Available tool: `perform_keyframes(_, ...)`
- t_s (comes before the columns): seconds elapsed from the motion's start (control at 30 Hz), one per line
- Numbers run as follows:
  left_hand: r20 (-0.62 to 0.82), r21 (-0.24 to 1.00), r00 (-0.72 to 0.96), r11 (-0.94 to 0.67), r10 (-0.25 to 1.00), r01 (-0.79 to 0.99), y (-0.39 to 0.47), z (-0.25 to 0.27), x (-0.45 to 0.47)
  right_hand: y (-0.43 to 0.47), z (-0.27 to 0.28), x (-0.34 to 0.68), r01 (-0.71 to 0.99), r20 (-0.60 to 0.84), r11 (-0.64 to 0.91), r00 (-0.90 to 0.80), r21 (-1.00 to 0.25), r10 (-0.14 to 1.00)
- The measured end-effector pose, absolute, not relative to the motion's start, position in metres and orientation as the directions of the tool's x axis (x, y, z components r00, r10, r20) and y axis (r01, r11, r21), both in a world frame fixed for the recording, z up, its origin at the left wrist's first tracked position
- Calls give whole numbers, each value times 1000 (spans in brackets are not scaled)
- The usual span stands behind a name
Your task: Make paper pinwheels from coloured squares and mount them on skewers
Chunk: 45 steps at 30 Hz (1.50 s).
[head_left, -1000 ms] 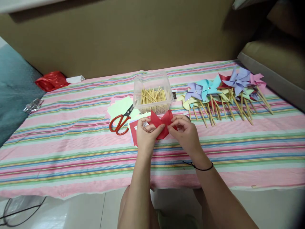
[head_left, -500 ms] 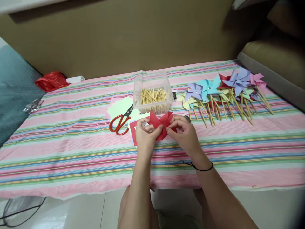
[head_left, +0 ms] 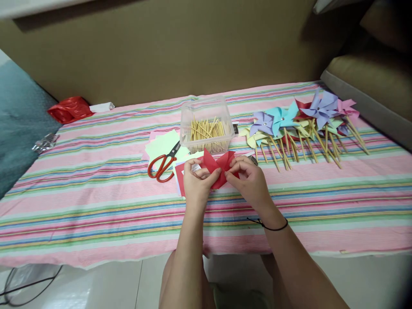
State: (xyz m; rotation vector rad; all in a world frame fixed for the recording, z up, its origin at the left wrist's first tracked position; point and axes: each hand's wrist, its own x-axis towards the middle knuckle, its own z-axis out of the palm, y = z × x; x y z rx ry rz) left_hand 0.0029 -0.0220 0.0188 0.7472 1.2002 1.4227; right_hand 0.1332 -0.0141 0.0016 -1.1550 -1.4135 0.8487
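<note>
A red paper pinwheel [head_left: 212,163], its corners folded in toward the middle, is held between both hands just in front of the clear box. My left hand [head_left: 198,182] is closed on its left side, the thumb pressing near the centre. On the right side, my right hand [head_left: 249,178] pinches the paper with thumb and fingers close to the centre. Whether a pin sits in the middle is hidden by the fingertips. Under and left of my left hand lies a stack of coloured paper with a red sheet [head_left: 180,180] on top.
Behind the hands stands a clear plastic box [head_left: 206,109] of wooden sticks [head_left: 207,130]. Red-handled scissors [head_left: 162,167] rest partly on pale green paper [head_left: 157,148]. Finished pinwheels [head_left: 283,118] on sticks lie at right. A red plastic bag [head_left: 71,109] sits far left on the striped cloth [head_left: 96,206].
</note>
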Motion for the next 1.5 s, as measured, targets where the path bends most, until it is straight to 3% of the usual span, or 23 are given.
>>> perform_keyframes(0.27, -122, 956, -262, 43, 957, -290, -20, 15, 2, -15, 4, 131, 195, 275, 262, 41, -945, 961)
perform_keyframes(0.33, -132, 952, -287, 40, 949, -305, -20, 15, 1, -15, 6, 132, 176, 203, 179, 129, -968, 971)
perform_keyframes(0.43, -157, 942, -296, 53, 942, -331, -19, 18, -1, -15, 9, 133, -8, -4, -2, 218, -1000, 976)
perform_keyframes(0.57, -182, 938, -270, 84, 945, -338, -19, 20, -2, -15, 13, 134, -232, -203, -196, 7, -953, 979)
perform_keyframes(0.7, -185, 946, -233, 109, 955, -306, -20, 18, -2, -16, 13, 132, -257, -147, -140, 8, -956, 989)
perform_keyframes(1.03, -133, 973, -178, 95, 975, -209, -19, 14, -1, -15, 4, 136, -133, -43, -35, 59, -990, 997)
perform_keyframes(1.33, -139, 959, -109, 107, 984, -262, -19, 14, 2, -14, 0, 139, -89, -42, -35, 72, -995, 997)
perform_keyframes(1.5, -135, 973, -149, 103, 980, -207, -19, 12, 1, -14, 1, 139, -94, -33, -28, 54, -995, 998)
